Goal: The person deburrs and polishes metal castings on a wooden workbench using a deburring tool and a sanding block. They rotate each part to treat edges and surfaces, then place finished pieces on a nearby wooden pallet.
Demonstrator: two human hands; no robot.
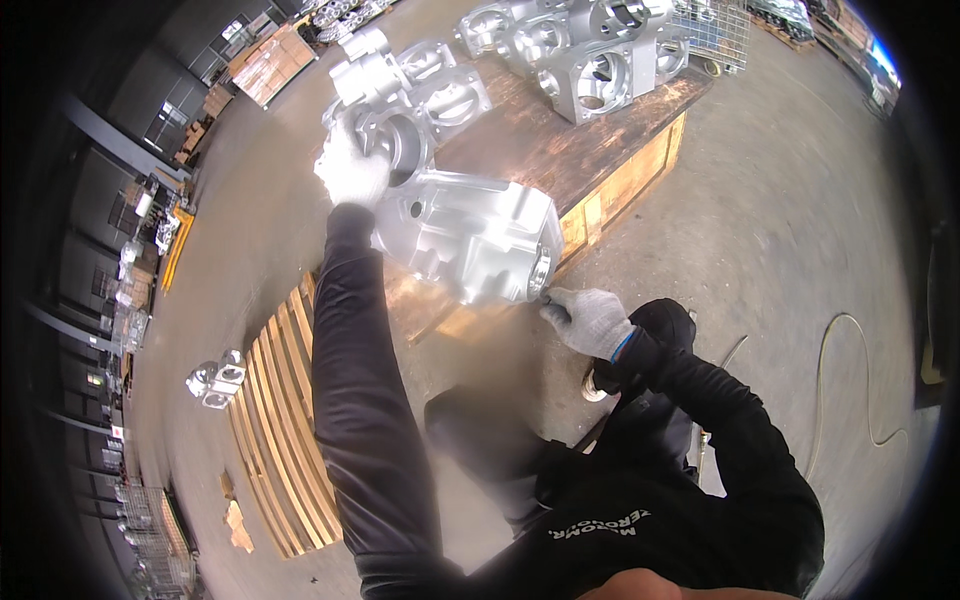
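A large silver metal housing [475, 235] lies on its side on the near end of a wooden crate. My left hand [352, 170], in a white glove, grips the housing's far left end beside a round opening; glare blurs its fingers. My right hand [592, 322], gloved with a blue-edged cuff, is closed with its fingers curled at the housing's near right end, just below a small round bore [540, 270]. Whatever its fingertips may hold is too small to make out.
The wooden crate [625, 190] carries more silver castings [600, 80] at its far side. A slatted wooden pallet [285, 430] lies on the floor to the left, with a small casting [217, 380] beside it. A thin hose [822, 370] curls across the floor on the right.
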